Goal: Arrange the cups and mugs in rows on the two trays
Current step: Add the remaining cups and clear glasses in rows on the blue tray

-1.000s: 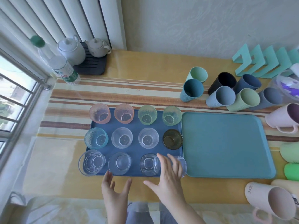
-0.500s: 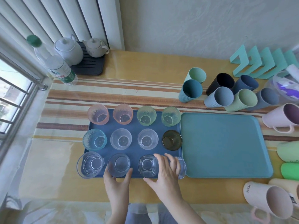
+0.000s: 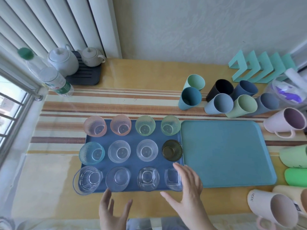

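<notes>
**Supervisor:** Report the tray status.

**Operator:** I am reading twelve glasses standing in three rows of four on the dark blue tray. The teal tray is lying just beside it, on its right.

**Supervisor:** And the hands?

**Operator:** The right hand is reaching flat, fingers straight, beside the front-right square glass; I cannot tell whether it is touching. The left hand is hovering with fingers spread, gripping nothing. Ribbed tumblers are clustering behind the teal tray, and mugs are lying to its right.
</notes>
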